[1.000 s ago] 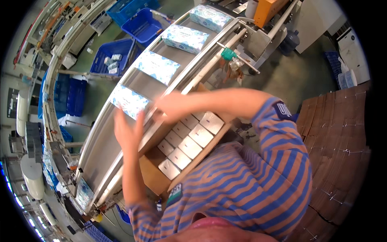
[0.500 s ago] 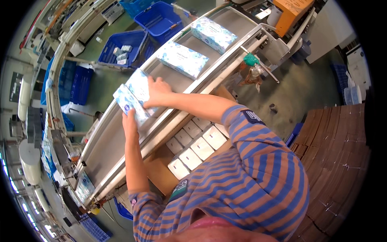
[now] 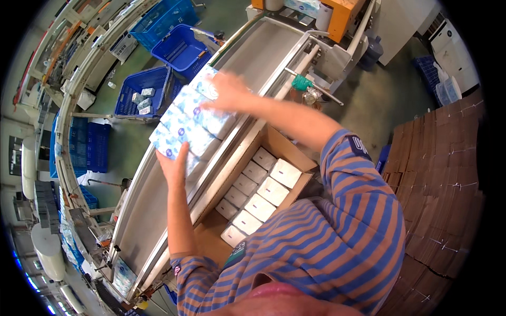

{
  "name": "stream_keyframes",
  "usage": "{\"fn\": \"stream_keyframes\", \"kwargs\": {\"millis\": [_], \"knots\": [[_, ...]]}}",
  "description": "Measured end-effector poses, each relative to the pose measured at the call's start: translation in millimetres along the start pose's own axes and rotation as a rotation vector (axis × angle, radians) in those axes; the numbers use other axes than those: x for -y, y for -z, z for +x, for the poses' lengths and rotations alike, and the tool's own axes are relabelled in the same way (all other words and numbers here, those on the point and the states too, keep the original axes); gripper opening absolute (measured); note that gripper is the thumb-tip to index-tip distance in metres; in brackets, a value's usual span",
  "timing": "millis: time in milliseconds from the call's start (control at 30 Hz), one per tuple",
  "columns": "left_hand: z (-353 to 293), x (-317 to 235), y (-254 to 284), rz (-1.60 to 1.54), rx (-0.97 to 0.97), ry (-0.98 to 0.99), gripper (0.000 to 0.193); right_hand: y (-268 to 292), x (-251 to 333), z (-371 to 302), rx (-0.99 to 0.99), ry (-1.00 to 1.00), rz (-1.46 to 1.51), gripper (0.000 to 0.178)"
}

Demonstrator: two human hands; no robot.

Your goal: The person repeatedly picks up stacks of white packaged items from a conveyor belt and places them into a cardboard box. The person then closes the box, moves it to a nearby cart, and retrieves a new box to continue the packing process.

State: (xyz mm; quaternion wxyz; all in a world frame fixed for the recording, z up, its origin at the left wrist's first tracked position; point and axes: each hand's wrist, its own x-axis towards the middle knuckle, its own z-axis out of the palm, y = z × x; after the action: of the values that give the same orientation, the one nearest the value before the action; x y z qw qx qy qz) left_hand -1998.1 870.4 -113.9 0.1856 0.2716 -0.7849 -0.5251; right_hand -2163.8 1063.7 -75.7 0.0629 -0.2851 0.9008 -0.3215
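Observation:
On the conveyor, several blue-and-white floral tissue packs (image 3: pixel 188 125) lie side by side in a tight row. My left hand (image 3: pixel 173 164) grips the near end of this row, its thumb over the nearest pack and its other fingers along the outer side, partly hidden. At the far end, my right hand (image 3: pixel 227 90) is over the last pack, smeared by motion, so its fingers cannot be made out. Below the belt's near side, an open cardboard box (image 3: pixel 211 239) holds several white-ended packs (image 3: pixel 259 208) in rows.
The conveyor belt (image 3: pixel 142 210) runs from lower left to upper right between metal rails. Blue crates (image 3: pixel 179 50) stand beyond it. An orange machine (image 3: pixel 345 18) is at its far end. Stacked flat cardboard (image 3: pixel 437 195) rises at my right. A rod with green wrapping (image 3: pixel 302 82) juts near the rail.
The two packs farther up the belt have joined the others in one row. My right hand has moved up and away to the row's far end; my left hand stays at the near end.

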Motion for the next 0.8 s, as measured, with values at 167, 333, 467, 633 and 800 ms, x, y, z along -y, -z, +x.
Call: {"fn": "stream_keyframes", "kwargs": {"millis": [167,333,467,633,800], "knots": [[17,-18,-52,-0.012,-0.003,-0.03,0.086,9,-56,19,-0.091,-0.228,-0.196,0.064],[17,-23,-55,-0.028,0.07,0.052,0.087,47,-49,13,-0.088,0.098,0.086,0.051],[10,-26,-57,-0.036,0.079,0.121,0.086,95,-114,20,-0.365,-0.008,0.041,0.054],[14,-33,-62,-0.023,0.068,0.152,0.083,142,-195,79,-0.595,-0.264,-0.479,0.073],[16,-33,-54,-0.001,0.067,0.143,0.08,130,-234,99,0.058,-0.458,-0.293,0.092]]}}
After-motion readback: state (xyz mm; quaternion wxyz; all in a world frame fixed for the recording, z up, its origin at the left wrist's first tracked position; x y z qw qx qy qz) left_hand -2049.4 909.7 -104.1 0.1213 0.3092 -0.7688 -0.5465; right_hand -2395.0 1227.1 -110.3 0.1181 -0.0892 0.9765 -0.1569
